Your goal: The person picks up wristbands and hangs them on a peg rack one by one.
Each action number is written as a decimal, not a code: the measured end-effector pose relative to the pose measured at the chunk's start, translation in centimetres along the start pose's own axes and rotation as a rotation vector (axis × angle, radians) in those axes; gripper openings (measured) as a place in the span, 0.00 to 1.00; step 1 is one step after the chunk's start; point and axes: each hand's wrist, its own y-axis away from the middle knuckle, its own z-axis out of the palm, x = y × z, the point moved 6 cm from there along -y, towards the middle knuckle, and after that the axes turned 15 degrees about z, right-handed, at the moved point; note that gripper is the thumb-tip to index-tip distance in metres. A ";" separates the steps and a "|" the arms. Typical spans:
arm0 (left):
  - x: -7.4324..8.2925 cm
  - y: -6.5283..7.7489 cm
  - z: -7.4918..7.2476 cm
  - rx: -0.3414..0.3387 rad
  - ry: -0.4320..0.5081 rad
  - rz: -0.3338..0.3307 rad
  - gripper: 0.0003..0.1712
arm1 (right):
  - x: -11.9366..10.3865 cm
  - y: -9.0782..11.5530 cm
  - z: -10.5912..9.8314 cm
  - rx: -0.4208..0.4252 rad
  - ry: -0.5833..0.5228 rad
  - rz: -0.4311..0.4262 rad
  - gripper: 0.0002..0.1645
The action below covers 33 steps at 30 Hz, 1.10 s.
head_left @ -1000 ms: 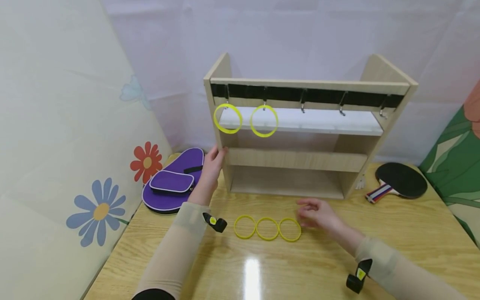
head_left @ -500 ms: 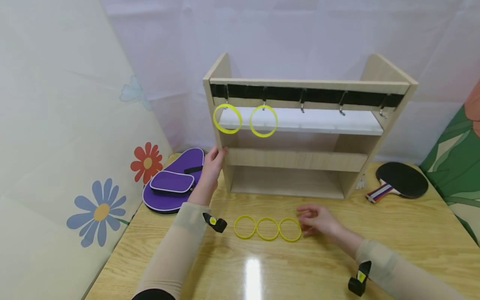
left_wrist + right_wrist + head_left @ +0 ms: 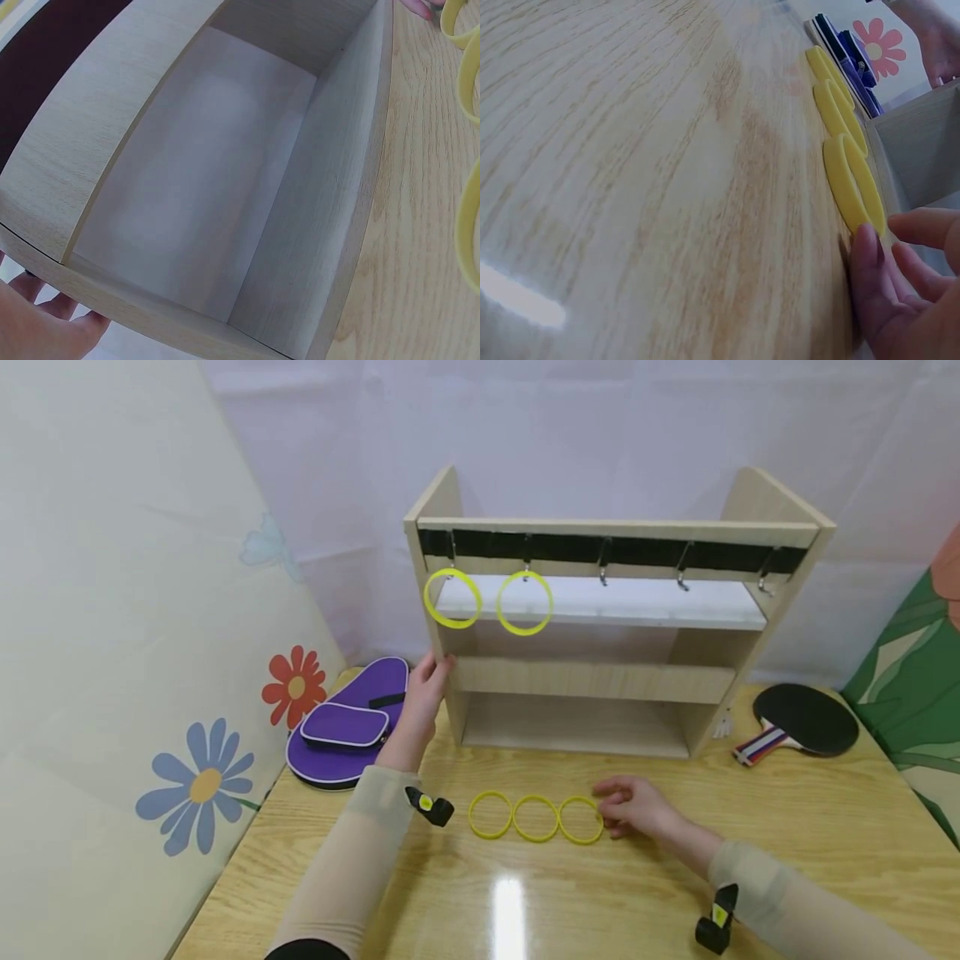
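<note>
In the head view my left hand (image 3: pixel 427 685) grips the left side panel of a pale wooden shelf unit (image 3: pixel 592 681); the left wrist view shows its fingers (image 3: pixel 56 307) round the panel's edge. Three yellow rings lie in a row on the table, touching or nearly so: a left ring (image 3: pixel 470 817), a middle ring (image 3: pixel 515 821) and a right ring (image 3: pixel 560 823). My right hand (image 3: pixel 637 808) is at the right ring, its thumb (image 3: pixel 866 259) against the band and the index fingertip close on the other side. No firm pinch shows.
Metal hooks line a black strip (image 3: pixel 570 547) on the shelf unit. Two yellow rings hang there, a first ring (image 3: pixel 478 602) and a second ring (image 3: pixel 550 603). A purple paddle case (image 3: pixel 345 725) lies left; a black table tennis paddle (image 3: pixel 806 718) lies right.
My right hand has come down slightly and closer to the right ring on the table. The left hand stays on the shelf unit, and the rings look unmoved.
</note>
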 end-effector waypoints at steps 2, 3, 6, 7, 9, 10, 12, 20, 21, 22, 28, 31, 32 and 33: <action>0.1 0.0 0.0 0.000 0.006 0.008 0.27 | 0.0 0.0 0.0 0.012 0.004 -0.002 0.23; 0.2 0.0 0.1 -0.001 0.008 0.011 0.27 | 0.1 -0.1 0.0 0.018 0.008 -0.004 0.23; 0.2 0.0 0.1 0.005 0.010 0.013 0.27 | 0.1 -0.1 0.1 0.039 0.012 -0.001 0.22; 0.2 0.0 0.0 0.006 0.008 0.011 0.27 | 0.1 -0.2 0.1 0.044 0.016 -0.003 0.22; 0.1 0.0 0.0 0.010 0.005 0.005 0.27 | 0.1 -0.3 0.1 0.056 0.017 -0.005 0.22; 0.1 0.0 0.0 0.012 0.005 0.000 0.27 | 0.1 -0.3 0.1 0.061 0.016 -0.005 0.22; 0.0 0.0 0.0 0.012 0.009 -0.008 0.27 | 0.1 -0.4 0.1 0.071 0.017 -0.004 0.23; -0.1 0.0 0.0 0.014 0.013 -0.009 0.27 | -0.1 -0.3 0.0 0.075 0.032 0.016 0.26; -0.1 0.0 0.0 0.015 0.010 -0.008 0.27 | -0.1 -0.3 0.0 0.073 0.035 0.018 0.26; -0.1 0.0 0.1 0.014 0.010 -0.006 0.27 | -0.1 -0.3 -0.1 0.070 0.034 0.024 0.25; 0.0 0.1 0.1 0.015 0.009 0.001 0.26 | -0.4 0.0 -0.5 0.041 0.020 0.033 0.26; 0.0 0.0 0.0 0.019 0.003 0.005 0.26 | -0.7 0.1 -0.7 0.021 -0.009 0.030 0.27; 0.0 0.0 0.0 0.021 0.002 0.007 0.26 | -0.8 0.2 -0.7 0.014 -0.013 0.027 0.27; 0.0 0.0 0.0 0.021 0.002 0.009 0.26 | -0.9 0.3 -0.8 0.010 -0.018 0.025 0.28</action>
